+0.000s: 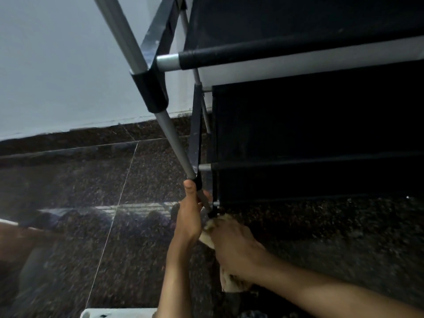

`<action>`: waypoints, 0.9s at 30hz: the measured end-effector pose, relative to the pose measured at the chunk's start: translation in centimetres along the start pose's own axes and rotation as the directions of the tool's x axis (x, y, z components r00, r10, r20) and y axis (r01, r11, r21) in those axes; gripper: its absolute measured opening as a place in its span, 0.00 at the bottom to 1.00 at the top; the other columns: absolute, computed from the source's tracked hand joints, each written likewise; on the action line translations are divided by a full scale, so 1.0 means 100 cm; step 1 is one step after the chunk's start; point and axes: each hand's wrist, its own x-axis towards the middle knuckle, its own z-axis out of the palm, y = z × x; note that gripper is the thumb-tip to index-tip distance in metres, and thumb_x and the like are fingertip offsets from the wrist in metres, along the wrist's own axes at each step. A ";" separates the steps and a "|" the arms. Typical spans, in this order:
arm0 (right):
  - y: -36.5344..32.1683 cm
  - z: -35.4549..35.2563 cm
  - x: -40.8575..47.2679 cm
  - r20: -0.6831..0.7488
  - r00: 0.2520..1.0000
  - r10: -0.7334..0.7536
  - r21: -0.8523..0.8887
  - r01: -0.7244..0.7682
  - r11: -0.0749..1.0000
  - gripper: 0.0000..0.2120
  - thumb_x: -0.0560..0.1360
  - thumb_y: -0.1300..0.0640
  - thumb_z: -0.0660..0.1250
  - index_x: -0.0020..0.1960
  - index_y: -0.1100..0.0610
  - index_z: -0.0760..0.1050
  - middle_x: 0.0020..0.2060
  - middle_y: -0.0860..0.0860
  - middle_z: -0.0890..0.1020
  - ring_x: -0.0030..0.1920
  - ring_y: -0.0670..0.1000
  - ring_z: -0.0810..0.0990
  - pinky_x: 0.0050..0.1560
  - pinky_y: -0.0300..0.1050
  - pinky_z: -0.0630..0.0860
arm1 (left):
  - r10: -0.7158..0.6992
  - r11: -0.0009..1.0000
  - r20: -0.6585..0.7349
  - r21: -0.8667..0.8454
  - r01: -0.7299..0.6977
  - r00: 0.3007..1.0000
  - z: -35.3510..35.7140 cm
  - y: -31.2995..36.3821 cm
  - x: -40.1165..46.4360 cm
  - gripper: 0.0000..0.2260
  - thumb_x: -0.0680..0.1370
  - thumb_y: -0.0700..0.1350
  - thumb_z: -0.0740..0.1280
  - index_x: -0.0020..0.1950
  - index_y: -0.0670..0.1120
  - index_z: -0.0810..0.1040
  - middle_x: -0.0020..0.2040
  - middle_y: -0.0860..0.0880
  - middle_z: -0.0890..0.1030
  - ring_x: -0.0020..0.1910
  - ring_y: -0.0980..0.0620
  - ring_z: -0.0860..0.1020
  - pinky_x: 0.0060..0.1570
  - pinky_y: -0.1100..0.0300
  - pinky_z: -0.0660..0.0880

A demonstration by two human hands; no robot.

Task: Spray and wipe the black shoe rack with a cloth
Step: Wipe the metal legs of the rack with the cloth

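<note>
Down at floor level now, and the black shoe rack fills the right side of the head view, its fabric shelves running off to the right in tiers. The near corner post, a grey metal tube, is the long axis to watch: it slants from the top of the frame down and to the right, passing through a black plastic joint and ending close to the dark speckled floor.

The left hand is at the bottom of that post, thumb stretched up along the tube and fingers curled around it from behind, holding it firmly. Just beside it, the right hand is bunched around a pale cloth, pressing the cloth's upper end against the foot of the post, where the lowest shelf rail meets it. The cloth's loose tail hangs out below the wrist.

A pale wall rises behind the rack on the left, and a white object peeks in at the bottom edge.
</note>
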 end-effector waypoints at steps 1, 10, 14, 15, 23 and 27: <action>-0.001 0.000 0.004 -0.009 0.999 -0.048 0.005 0.048 0.999 0.15 0.79 0.62 0.55 0.64 0.60 0.71 0.62 0.58 0.73 0.63 0.59 0.70 0.59 0.53 0.70 | -0.006 1.000 -0.001 -0.006 0.006 1.000 0.001 -0.001 0.000 0.43 0.55 0.84 0.47 0.36 0.47 0.77 0.41 0.46 0.80 0.51 0.44 0.78 0.61 0.45 0.71; 0.002 0.000 0.023 0.070 0.969 0.237 -0.015 -0.237 0.971 0.17 0.80 0.60 0.56 0.67 0.58 0.68 0.65 0.57 0.71 0.66 0.59 0.69 0.64 0.52 0.66 | -0.074 0.997 0.055 -0.031 0.076 0.996 -0.002 0.006 -0.006 0.42 0.58 0.82 0.50 0.51 0.54 0.83 0.50 0.51 0.84 0.55 0.53 0.79 0.53 0.60 0.72; 0.044 -0.027 -0.005 0.137 0.956 0.260 0.281 -0.289 0.915 0.14 0.78 0.58 0.58 0.59 0.58 0.77 0.58 0.57 0.79 0.59 0.57 0.77 0.50 0.44 0.71 | -0.095 0.995 0.028 0.013 0.094 0.995 -0.008 0.015 -0.022 0.41 0.68 0.73 0.49 0.71 0.48 0.68 0.67 0.50 0.72 0.66 0.54 0.69 0.60 0.59 0.63; 0.054 -0.030 -0.019 0.123 0.960 0.252 0.359 -0.280 0.890 0.13 0.78 0.59 0.58 0.58 0.58 0.78 0.56 0.56 0.80 0.57 0.55 0.78 0.48 0.42 0.71 | -0.074 0.996 -0.045 0.054 0.076 0.996 -0.010 0.019 -0.030 0.35 0.71 0.70 0.51 0.69 0.48 0.69 0.63 0.53 0.72 0.62 0.57 0.69 0.56 0.61 0.63; 0.091 -0.084 -0.145 -0.059 0.914 0.401 0.964 -0.053 0.262 0.11 0.78 0.69 0.58 0.57 0.62 0.75 0.40 0.50 0.80 0.41 0.46 0.78 0.37 0.31 0.74 | 0.007 0.994 -0.138 0.107 0.008 0.990 -0.030 0.106 -0.102 0.28 0.79 0.60 0.51 0.71 0.42 0.68 0.70 0.44 0.71 0.68 0.46 0.69 0.70 0.48 0.64; 0.092 -0.131 -0.201 -0.231 0.846 0.480 0.973 0.186 0.138 0.11 0.80 0.67 0.56 0.59 0.61 0.73 0.43 0.53 0.81 0.43 0.49 0.79 0.39 0.39 0.74 | 0.149 0.979 -0.098 0.158 -0.132 0.984 -0.021 0.187 -0.140 0.24 0.81 0.57 0.48 0.67 0.44 0.72 0.65 0.48 0.75 0.63 0.52 0.71 0.64 0.51 0.65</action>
